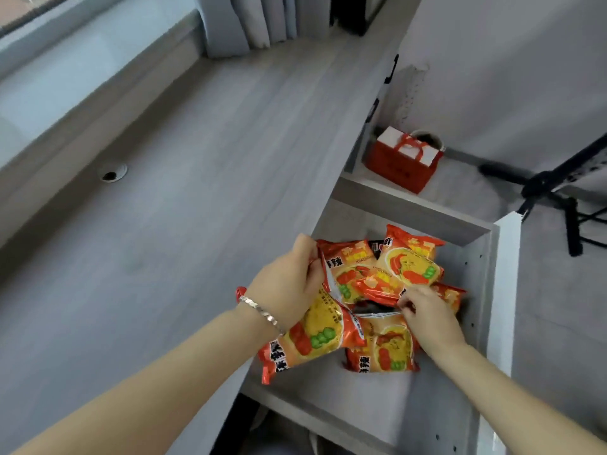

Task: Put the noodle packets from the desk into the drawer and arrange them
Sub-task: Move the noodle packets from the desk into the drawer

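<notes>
A single head-worn wide-angle view looks steeply down and forward, close over an open drawer (377, 408) at near right, with the grey desk (184, 178) stretching far left.

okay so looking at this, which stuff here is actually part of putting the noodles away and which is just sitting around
Part of the job:
noodle packets, piled loosely in the drawer
open drawer
desk they came from
left hand, gripping a packet's edge
right hand, pinching another packet

Just lying about:
red gift bag beyond the drawer
black tripod
curtain
desk cable hole
</notes>
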`<move>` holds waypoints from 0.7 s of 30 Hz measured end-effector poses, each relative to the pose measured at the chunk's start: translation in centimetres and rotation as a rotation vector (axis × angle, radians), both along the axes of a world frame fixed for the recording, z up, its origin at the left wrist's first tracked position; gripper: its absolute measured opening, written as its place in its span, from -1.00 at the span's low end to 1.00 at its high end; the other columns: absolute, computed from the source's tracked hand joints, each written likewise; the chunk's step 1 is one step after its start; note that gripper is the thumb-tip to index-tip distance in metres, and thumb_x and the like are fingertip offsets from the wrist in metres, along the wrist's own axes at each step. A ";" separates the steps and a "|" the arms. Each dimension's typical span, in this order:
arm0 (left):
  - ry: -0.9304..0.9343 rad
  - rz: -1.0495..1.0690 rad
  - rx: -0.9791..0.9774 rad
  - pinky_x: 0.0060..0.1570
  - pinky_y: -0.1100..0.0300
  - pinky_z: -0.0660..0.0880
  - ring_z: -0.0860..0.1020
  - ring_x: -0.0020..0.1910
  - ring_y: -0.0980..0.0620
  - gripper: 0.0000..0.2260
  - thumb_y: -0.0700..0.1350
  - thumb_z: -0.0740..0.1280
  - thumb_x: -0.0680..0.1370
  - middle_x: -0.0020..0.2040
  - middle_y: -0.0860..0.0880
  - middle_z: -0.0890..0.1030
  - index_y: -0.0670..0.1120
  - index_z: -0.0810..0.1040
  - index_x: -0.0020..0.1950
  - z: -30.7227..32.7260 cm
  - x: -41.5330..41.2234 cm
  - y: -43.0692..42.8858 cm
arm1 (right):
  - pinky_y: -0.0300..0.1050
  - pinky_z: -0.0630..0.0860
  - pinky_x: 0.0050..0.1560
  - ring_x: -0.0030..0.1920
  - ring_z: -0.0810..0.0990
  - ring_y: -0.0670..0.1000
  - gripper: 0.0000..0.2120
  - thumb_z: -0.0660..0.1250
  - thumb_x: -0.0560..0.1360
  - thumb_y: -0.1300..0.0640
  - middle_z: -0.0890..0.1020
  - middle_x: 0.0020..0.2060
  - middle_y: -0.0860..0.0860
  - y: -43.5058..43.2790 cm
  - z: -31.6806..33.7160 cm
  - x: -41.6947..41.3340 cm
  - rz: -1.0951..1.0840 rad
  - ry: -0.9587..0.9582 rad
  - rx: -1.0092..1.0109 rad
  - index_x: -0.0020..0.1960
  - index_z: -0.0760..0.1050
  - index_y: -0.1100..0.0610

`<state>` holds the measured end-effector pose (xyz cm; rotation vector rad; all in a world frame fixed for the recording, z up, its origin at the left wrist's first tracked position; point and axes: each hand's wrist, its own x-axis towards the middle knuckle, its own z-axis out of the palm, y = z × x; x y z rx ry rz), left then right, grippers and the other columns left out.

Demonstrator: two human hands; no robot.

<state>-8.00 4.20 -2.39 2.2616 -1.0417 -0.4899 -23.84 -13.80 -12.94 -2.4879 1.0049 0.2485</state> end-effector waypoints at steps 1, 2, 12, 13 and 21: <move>0.009 -0.005 -0.005 -0.41 0.10 0.33 0.37 -0.46 -0.07 -0.90 -0.16 0.12 0.58 -0.46 -0.01 0.35 -0.08 0.22 -0.11 -0.2 -0.7 -0.8 | -0.06 0.49 0.05 0.11 0.53 0.09 -0.89 0.30 0.47 0.23 0.53 0.11 0.06 0.2 -0.1 -0.4 -0.028 -0.018 0.002 -0.05 0.59 0.16; 0.020 -0.003 0.003 -0.43 0.12 0.33 0.38 -0.47 -0.07 -0.91 -0.15 0.12 0.58 -0.46 -0.01 0.35 -0.08 0.23 -0.10 -0.6 -1.2 -1.5 | -0.07 0.46 0.13 0.18 0.49 0.07 -0.88 0.32 0.47 0.17 0.51 0.17 0.04 0.5 0.2 -0.5 -0.078 -0.085 0.003 -0.04 0.59 0.14; 0.397 0.008 0.196 -0.21 0.10 0.48 0.49 -0.27 -0.04 -0.92 -0.05 0.17 0.57 -0.17 -0.10 0.57 0.02 0.33 -0.12 -6.0 -3.5 -5.8 | -0.35 0.42 0.05 0.14 0.44 -0.18 -0.10 0.53 0.14 -0.15 0.43 0.08 -0.25 2.5 2.5 0.5 0.038 -0.130 0.843 0.38 0.18 -0.12; 0.424 0.006 0.179 -0.18 0.11 0.50 0.52 -0.23 -0.03 -0.93 0.01 0.19 0.56 -0.12 -0.10 0.59 0.05 0.34 -0.09 -6.5 -3.5 -5.7 | -0.41 0.41 0.00 0.09 0.46 -0.23 -0.16 0.54 0.18 -0.10 0.44 0.05 -0.30 2.8 1.8 0.3 0.029 -0.167 0.828 0.35 0.20 -0.13; 0.269 -0.193 0.755 0.11 0.01 0.46 0.51 0.12 -0.09 -0.45 0.33 0.15 0.45 0.18 -0.08 0.52 0.05 0.26 0.32 -13.3 -3.2 0.1 | -0.11 0.59 0.04 0.05 0.62 0.01 -0.57 0.46 0.37 0.14 0.62 0.07 0.05 7.0 -5.3 -1.2 -0.396 -0.209 1.095 0.18 0.41 0.07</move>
